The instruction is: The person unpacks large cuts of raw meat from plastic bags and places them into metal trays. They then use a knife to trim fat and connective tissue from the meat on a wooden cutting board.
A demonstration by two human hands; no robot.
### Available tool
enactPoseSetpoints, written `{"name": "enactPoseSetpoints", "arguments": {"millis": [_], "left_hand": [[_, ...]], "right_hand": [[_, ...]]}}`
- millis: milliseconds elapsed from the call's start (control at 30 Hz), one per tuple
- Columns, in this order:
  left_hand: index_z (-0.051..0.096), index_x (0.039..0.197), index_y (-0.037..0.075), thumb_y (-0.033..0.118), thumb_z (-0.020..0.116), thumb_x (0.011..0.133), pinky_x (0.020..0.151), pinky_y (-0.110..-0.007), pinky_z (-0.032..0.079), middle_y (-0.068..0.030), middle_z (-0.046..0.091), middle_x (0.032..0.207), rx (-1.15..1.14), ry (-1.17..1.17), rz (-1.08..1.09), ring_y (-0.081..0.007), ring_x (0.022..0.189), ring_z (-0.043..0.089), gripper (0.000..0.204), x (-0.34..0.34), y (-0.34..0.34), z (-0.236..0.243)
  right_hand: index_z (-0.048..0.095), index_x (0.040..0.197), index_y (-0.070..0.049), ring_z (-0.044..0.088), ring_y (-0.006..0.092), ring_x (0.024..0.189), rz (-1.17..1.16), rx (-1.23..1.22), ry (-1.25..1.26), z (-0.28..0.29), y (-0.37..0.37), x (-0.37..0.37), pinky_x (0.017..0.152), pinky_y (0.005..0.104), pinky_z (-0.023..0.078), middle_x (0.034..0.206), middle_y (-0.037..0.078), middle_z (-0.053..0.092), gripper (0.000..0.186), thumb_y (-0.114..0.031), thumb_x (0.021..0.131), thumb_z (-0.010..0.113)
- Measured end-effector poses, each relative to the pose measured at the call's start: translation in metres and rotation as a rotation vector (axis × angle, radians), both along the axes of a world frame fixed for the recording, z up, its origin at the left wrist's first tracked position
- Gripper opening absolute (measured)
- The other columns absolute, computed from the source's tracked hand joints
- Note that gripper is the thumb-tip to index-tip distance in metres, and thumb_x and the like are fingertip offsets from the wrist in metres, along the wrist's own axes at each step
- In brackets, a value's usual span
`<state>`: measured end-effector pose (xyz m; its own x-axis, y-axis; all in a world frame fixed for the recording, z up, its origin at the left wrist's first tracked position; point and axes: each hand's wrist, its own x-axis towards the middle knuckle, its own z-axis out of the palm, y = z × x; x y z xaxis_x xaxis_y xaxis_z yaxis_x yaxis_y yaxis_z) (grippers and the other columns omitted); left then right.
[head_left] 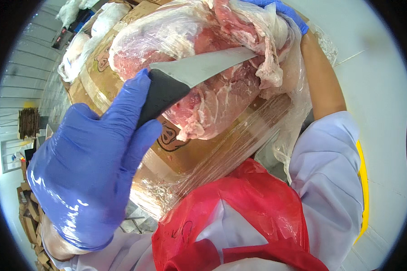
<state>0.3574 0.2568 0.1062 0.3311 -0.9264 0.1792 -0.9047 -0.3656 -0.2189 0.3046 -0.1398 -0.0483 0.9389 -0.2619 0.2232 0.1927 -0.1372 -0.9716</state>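
My left hand, in a blue glove, is closed round the black handle of a knife, its index finger along the handle's top. The broad blade points right and lies across a large cut of raw meat, with the tip against a whitish flap of fat. At the far right edge of the meat is my right hand, gloved in blue, gripping it where clear plastic film is bunched. The upper frame edge cuts off some of its fingers. The meat rests on a cardboard box printed with pig drawings.
Clear film drapes over the box's near side, close to my red apron. White plastic-wrapped bundles lie at the far left. Stacked flat cardboard stands farther left. A pale wall or panel rises on the right.
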Motion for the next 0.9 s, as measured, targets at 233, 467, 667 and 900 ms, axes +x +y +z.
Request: {"name": "enactPoseSetpoints", "arguments": {"millis": [233, 467, 667, 900], "left_hand": [[0.061, 0.123, 0.010, 0.014, 0.065, 0.086, 0.060, -0.030, 0.043, -0.0086, 0.054, 0.070, 0.025, 0.048, 0.174, -0.0161, 0.061, 0.050, 0.037, -0.029, 0.001, 0.025], [0.058, 0.126, 0.010, 0.014, 0.059, 0.092, 0.064, -0.028, 0.048, -0.0071, 0.061, 0.081, 0.029, -0.126, 0.088, -0.0116, 0.069, 0.057, 0.035, -0.006, 0.032, 0.042], [0.059, 0.125, 0.009, 0.013, 0.059, 0.092, 0.070, -0.026, 0.052, -0.0095, 0.067, 0.091, 0.032, -0.125, 0.072, -0.0102, 0.080, 0.065, 0.034, 0.018, 0.042, 0.065], [0.060, 0.123, 0.009, 0.013, 0.060, 0.091, 0.072, -0.027, 0.053, -0.0092, 0.068, 0.093, 0.073, -0.109, -0.067, -0.0109, 0.081, 0.066, 0.033, 0.040, 0.053, 0.056]], "right_hand": [[0.056, 0.121, 0.009, 0.057, 0.0245, 0.113, 0.060, 0.063, -0.033, -0.007, -0.006, 0.003, 0.103, 0.0344, 0.041, 0.124, 0.019, 0.058, 0.043, -0.015, 0.084, 0.053], [0.055, 0.122, 0.009, 0.056, 0.0249, 0.115, 0.064, 0.078, -0.050, -0.013, -0.004, -0.003, 0.104, 0.0346, 0.040, 0.125, 0.019, 0.057, 0.045, -0.018, 0.085, 0.053], [0.054, 0.123, 0.009, 0.055, 0.0253, 0.116, 0.099, 0.104, -0.095, -0.018, -0.002, 0.008, 0.105, 0.0348, 0.039, 0.127, 0.019, 0.056, 0.047, -0.020, 0.086, 0.052], [0.054, 0.122, 0.010, 0.055, 0.0250, 0.116, 0.182, 0.332, -0.075, -0.011, 0.001, -0.009, 0.105, 0.0354, 0.039, 0.126, 0.019, 0.056, 0.044, -0.013, 0.085, 0.050]]}}
